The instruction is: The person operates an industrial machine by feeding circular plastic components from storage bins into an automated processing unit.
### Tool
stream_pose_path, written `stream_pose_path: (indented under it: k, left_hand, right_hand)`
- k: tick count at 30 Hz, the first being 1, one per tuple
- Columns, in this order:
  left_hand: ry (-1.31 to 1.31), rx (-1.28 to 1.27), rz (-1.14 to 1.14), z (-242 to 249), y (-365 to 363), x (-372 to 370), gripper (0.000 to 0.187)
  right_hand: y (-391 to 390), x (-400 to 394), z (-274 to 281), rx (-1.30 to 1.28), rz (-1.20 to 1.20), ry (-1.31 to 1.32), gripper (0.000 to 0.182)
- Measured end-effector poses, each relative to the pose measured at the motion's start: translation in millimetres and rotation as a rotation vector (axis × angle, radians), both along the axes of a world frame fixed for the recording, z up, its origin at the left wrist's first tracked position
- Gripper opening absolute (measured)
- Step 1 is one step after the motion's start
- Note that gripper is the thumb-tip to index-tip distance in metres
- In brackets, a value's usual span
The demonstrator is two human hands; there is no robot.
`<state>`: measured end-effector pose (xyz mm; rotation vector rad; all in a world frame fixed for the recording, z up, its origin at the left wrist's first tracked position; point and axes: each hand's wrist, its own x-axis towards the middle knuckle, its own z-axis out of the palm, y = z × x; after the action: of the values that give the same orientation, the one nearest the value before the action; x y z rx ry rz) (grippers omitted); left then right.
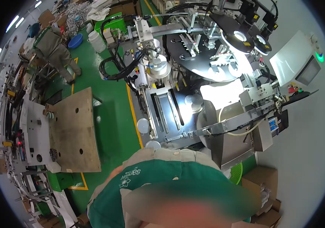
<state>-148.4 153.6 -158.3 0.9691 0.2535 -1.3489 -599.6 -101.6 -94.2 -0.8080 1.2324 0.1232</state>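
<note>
Neither my left hand nor my right hand shows in the head view; a bit of bare forearm [114,173] appears beside my green and beige shirt [181,171]. Directly in front of my body stands a machine with a slotted metal plate [166,112]. Beyond it, a dark round turntable [192,57] carries metal fixtures under lit ring lamps [240,36]. A steel feeder bowl with a hopper [230,150] sits to the right. Small white round pieces, including a disc [143,125], lie at the machine's near left edge.
A wooden board table [75,133] stands left across the green floor [111,125]. Another person [54,47] works at the far left near a blue basin [75,41]. A monitor [308,72] and cardboard boxes [261,178] are on the right. White buckets [96,41] stand behind.
</note>
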Motion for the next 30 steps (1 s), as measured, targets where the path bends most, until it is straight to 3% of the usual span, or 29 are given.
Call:
stream_pose_path:
  k: [4, 9, 10, 11, 12, 13, 14, 15, 16, 17, 20, 21, 23, 24, 25, 26, 28, 30]
  left_hand:
    - [0.027, 0.024, 0.0, -1, 4, -2, 0.028]
    - [0.086, 0.016, -0.161, -23, -42, 5, 0.028]
    - [0.092, 0.017, -0.166, -16, -41, -2, 0.028]
    - [0.193, 0.086, -0.063, -46, -44, 10, 0.029]
    - [0.094, 0.033, -0.064, -59, -53, 16, 0.032]
    - [0.124, 0.007, -0.075, -39, -76, 10, 0.035]
    - [0.094, -0.046, -0.035, -43, -88, 10, 0.036]
    - [0.047, -0.068, -0.041, -31, -101, 6, 0.035]
    - [0.026, -0.082, -0.03, -17, -112, -2, 0.034]
    - [0.031, -0.088, -0.035, -15, -117, -5, 0.034]
    - [0.001, -0.083, -0.04, -4, -126, -15, 0.03]
    - [-0.003, -0.069, -0.03, -5, -128, -19, 0.03]
    - [-0.004, -0.037, -0.038, -14, -132, -25, 0.033]
    - [-0.006, -0.026, -0.054, -7, -136, -32, 0.033]
    - [-0.01, -0.012, -0.069, 1, -142, -40, 0.033]
    - [-0.023, 0.012, -0.092, 4, -147, -47, 0.038]
    - [0.006, -0.092, -0.135, 29, -170, -71, 0.037]
    - [-0.099, -0.141, -0.234, 75, -189, -96, 0.038]
  right_hand:
    - [10, -4, -5, 0.076, -0.033, 0.009, 0.039]
    - [44, -34, -7, 0.127, -0.236, 0.031, 0.04]
    - [46, -36, -10, 0.139, -0.249, 0.03, 0.04]
    - [51, -38, -13, 0.155, -0.258, 0.029, 0.04]
    - [53, -40, -15, 0.169, -0.266, 0.029, 0.041]
    - [58, -43, -12, 0.179, -0.271, 0.03, 0.041]
    - [70, -65, -74, 0.142, -0.253, -0.132, 0.042]
    - [68, -52, -69, 0.103, -0.231, -0.293, 0.044]
    - [75, -56, -50, 0.151, -0.387, -0.31, 0.041]
    - [86, -77, -118, -0.177, -0.192, -0.194, 0.037]
    - [100, -103, -168, -0.29, -0.033, -0.156, 0.037]
    - [95, -106, -153, -0.313, 0.049, -0.137, 0.037]
    - [58, -95, -62, -0.566, 0.409, -0.127, 0.034]
    - [39, -90, -40, -0.541, 0.506, -0.081, 0.03]
    - [19, -76, -5, -0.744, 0.681, 0.031, 0.03]
    - [5, -63, 22, -0.755, 0.674, 0.073, 0.029]
    - [-18, -9, 113, -0.78, 0.435, -0.253, 0.023]
    - [-37, 32, 139, -0.682, 0.35, -0.465, 0.031]
